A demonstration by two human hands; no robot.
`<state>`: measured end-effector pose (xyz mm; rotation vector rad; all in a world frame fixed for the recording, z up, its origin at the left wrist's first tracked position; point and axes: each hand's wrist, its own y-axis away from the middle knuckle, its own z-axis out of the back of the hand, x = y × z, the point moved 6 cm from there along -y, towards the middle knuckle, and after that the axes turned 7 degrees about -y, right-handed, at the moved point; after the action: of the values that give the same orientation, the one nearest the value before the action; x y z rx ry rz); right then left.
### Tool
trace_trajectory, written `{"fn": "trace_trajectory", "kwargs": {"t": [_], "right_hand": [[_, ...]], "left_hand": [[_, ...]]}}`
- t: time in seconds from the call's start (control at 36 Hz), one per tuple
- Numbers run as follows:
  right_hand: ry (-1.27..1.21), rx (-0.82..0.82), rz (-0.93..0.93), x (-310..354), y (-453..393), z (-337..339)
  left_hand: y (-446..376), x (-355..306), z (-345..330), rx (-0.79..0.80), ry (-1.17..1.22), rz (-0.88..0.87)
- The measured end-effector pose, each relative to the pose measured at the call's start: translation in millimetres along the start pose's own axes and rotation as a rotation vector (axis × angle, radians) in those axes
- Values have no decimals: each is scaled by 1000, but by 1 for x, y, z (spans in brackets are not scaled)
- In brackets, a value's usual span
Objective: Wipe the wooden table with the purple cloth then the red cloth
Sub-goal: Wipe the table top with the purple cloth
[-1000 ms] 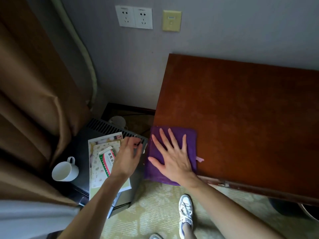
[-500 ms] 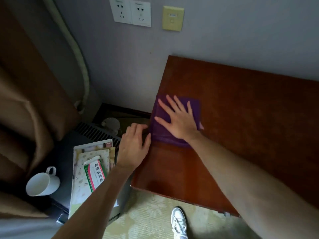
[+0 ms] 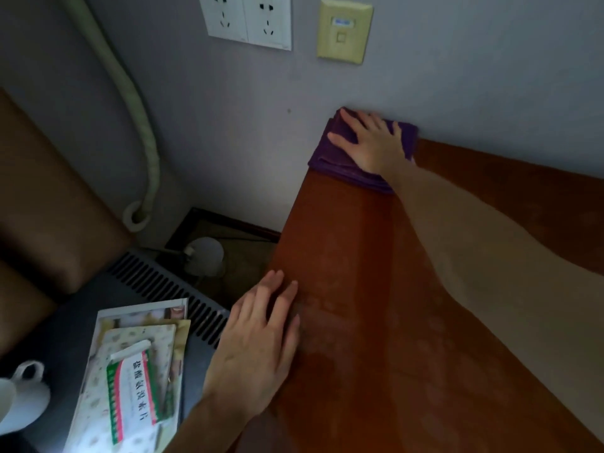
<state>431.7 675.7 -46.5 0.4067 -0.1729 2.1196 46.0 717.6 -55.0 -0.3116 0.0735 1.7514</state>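
Grey wall (image 3: 196,125) carries a double socket plate (image 3: 250,19). Right of it: a yellow plate (image 3: 344,30). Below-left: brown curtain (image 3: 49,207).

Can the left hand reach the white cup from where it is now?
Probably yes. The left hand rests open on the table's left edge, holding nothing. The white cup stands lower on the dark unit, beyond the papers. Nothing tall stands between them, so the way looks free.

The only print I can make out is a column of black Chinese characters on the white, green and red box (image 3: 135,392) at near left, too blurred for me to read reliably.
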Motion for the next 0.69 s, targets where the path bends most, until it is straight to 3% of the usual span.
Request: {"fn": "trace_trajectory", "kwargs": {"t": [0.25,0.53,0.69], "right_hand": [[36,58,36,5,83,-4],[45,4,94,59,350,-40],[62,-64,130,72,459,-55]], "left_hand": [[2,-1,2,-5,-54,1],[25,-8,21,-182,-69,22],[66,-26,15,-60,-68,-35]]}}
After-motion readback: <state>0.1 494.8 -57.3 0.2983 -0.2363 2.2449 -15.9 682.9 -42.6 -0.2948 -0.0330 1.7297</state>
